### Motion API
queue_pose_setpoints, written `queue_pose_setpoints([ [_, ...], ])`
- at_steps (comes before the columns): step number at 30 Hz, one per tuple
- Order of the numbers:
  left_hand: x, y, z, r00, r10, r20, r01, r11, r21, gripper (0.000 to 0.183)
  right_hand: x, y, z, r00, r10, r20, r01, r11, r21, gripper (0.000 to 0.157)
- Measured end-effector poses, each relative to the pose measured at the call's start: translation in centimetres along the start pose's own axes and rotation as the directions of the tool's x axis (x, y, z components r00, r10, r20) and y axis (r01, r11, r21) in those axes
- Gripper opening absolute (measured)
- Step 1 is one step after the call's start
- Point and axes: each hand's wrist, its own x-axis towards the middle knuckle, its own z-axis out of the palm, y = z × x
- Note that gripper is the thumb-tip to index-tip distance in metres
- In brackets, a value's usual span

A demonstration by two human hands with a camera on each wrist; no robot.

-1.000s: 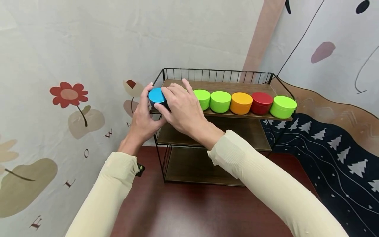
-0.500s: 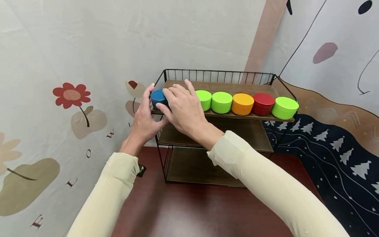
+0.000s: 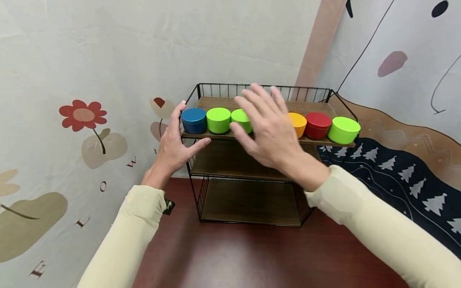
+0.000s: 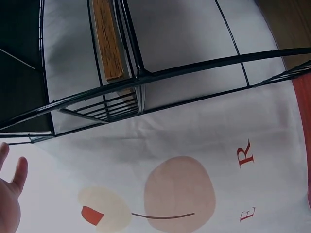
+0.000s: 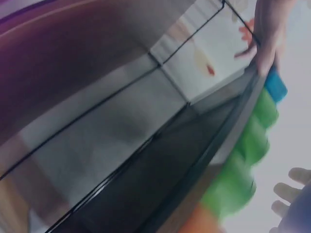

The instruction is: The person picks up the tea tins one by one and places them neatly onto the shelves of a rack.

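Observation:
A row of round lidded tins lines the front of the top shelf. The blue tin [image 3: 194,121] sits at the left end, beside a green tin [image 3: 218,121]. My left hand [image 3: 173,144] stays at the shelf's left corner next to the blue tin, thumb stretched out in front. Its fingers rise along the corner; whether they touch the frame I cannot tell. My right hand [image 3: 270,132], blurred, is spread in front of the row's middle and holds nothing. It hides one tin and part of another green tin [image 3: 240,118]. Further right are an orange tin [image 3: 298,123] and a red tin [image 3: 317,125].
The wooden rack with a black wire frame has a middle shelf [image 3: 230,160] and a bottom shelf [image 3: 248,202], standing on a dark red table [image 3: 223,252]. One more green tin [image 3: 344,130] stands at the right end. A printed cloth [image 3: 119,48] hangs behind.
My right hand has left the blue tin and moved right along the row, uncovering the green tin beside it. My left thumb has come away from the right hand; the left hand barely moved.

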Motion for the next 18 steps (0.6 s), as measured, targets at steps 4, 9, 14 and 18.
queue_pose_setpoints([
  [4, 0.0, -0.1, -0.6, 1.000, -0.019, 0.012, 0.019, 0.999, 0.032, 0.102, -1.5, 2.0, -2.5, 0.996, 0.045, -0.077, -0.045, 0.999, -0.009, 0.052],
  [9, 0.0, -0.1, -1.2, 0.999, -0.033, 0.032, 0.031, 0.997, 0.068, 0.100, -3.4, 4.2, -4.5, 0.982, 0.117, -0.147, -0.117, 0.993, 0.010, 0.060],
  [14, -0.6, -0.4, -1.5, 0.999, -0.044, 0.030, 0.041, 0.995, 0.088, 0.096, -6.6, 6.6, -5.8, 0.965, 0.166, -0.203, -0.175, 0.984, -0.032, 0.065],
  [18, -1.3, -1.2, -1.9, 0.999, -0.051, -0.005, 0.052, 0.997, 0.055, 0.089, -9.1, 8.4, -6.3, 0.910, 0.272, -0.312, -0.294, 0.955, -0.026, 0.070],
])
